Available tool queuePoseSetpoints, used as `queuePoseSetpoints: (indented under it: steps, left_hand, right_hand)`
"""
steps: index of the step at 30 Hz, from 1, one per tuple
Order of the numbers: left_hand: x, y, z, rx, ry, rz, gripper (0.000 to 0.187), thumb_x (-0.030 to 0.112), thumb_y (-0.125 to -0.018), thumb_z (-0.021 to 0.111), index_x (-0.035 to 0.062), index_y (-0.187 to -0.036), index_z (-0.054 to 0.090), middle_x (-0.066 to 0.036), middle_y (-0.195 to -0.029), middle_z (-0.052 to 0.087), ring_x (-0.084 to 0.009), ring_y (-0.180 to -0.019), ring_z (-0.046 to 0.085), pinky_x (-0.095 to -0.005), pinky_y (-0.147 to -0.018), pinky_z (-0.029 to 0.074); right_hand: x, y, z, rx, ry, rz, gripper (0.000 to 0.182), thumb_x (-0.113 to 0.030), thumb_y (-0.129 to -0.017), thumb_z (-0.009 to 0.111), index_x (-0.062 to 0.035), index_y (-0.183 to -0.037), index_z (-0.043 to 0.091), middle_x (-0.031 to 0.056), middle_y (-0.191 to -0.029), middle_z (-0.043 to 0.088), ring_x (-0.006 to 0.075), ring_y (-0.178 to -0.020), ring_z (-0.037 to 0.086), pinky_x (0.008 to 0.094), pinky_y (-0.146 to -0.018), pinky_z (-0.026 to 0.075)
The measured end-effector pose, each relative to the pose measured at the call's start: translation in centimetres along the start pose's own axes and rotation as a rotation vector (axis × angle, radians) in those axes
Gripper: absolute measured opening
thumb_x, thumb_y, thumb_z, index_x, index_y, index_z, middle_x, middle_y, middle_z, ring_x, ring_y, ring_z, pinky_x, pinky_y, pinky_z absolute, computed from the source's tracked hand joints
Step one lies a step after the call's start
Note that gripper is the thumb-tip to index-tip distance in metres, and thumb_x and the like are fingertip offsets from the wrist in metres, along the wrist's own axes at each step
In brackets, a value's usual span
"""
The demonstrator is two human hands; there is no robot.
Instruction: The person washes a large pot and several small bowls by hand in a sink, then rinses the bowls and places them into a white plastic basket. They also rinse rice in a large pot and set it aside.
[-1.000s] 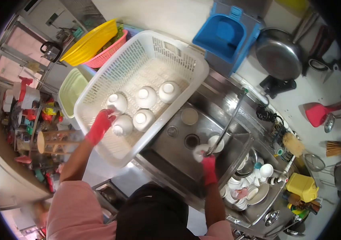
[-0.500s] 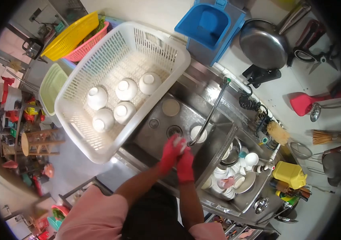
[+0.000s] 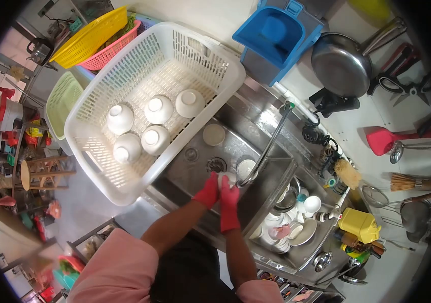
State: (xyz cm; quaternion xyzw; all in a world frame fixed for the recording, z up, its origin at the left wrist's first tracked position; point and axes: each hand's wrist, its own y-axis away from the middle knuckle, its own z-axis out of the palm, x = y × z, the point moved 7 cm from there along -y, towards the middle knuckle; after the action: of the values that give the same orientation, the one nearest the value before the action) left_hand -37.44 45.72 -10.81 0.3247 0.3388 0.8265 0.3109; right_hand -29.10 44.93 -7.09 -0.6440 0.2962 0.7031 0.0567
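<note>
Both hands wear red rubber gloves and meet over the steel sink [image 3: 180, 184]. Between them is a white bowl [image 3: 227, 178], held close to the end of the faucet pipe [image 3: 271, 144]. My left hand [image 3: 208, 192] is closed on the bowl's left side, and my right hand [image 3: 229, 199] grips it from the near right. Fingers partly cover the bowl. Beyond them, a white bowl [image 3: 247, 168] and a round pale dish [image 3: 214, 135] rest on the sink bottom near the drain [image 3: 216, 165].
Left of the sink stands a large white plastic basket [image 3: 157, 169] with several upside-down white bowls [image 3: 155, 140]. The right basin holds a pile of white dishes [image 3: 281, 227]. A blue bin [image 3: 271, 38], a hanging pan [image 3: 342, 65] and a yellow jug [image 3: 359, 224] line the wall side.
The bowl has turned in my hands and shows more clearly now. Both hands have shifted slightly left and lower in view, and the camera view has moved a little.
</note>
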Motion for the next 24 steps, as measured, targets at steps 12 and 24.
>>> queuePoseSetpoints:
  steps: [12, 24]
  left_hand:
    - [3.5, -0.3, 1.0, -0.437, -0.620, 0.535, 0.045, 0.046, -0.103, 0.046, 0.0052, -0.112, 0.063, -0.010, -0.108, 0.067, -0.0199, -0.096, 0.064, -0.0348, -0.086, 0.053]
    - [3.9, 5.3, 5.1, -0.398, -0.223, -0.245, 0.053, 0.051, -0.100, 0.048, 0.0084, -0.130, 0.056, -0.010, -0.122, 0.062, -0.0225, -0.111, 0.061, -0.0410, -0.087, 0.056]
  right_hand:
    - [-4.2, 1.1, 4.4, -0.506, 1.089, -0.049, 0.046, -0.035, -0.098, 0.047, 0.0018, -0.123, 0.058, 0.0243, -0.123, 0.061, 0.0431, -0.108, 0.061, 0.0499, -0.093, 0.048]
    - [-5.1, -3.2, -1.3, -0.746, 0.857, -0.048, 0.031, -0.023, -0.093, 0.062, -0.0002, -0.113, 0.066, 0.0124, -0.103, 0.070, 0.0210, -0.101, 0.065, 0.0344, -0.090, 0.050]
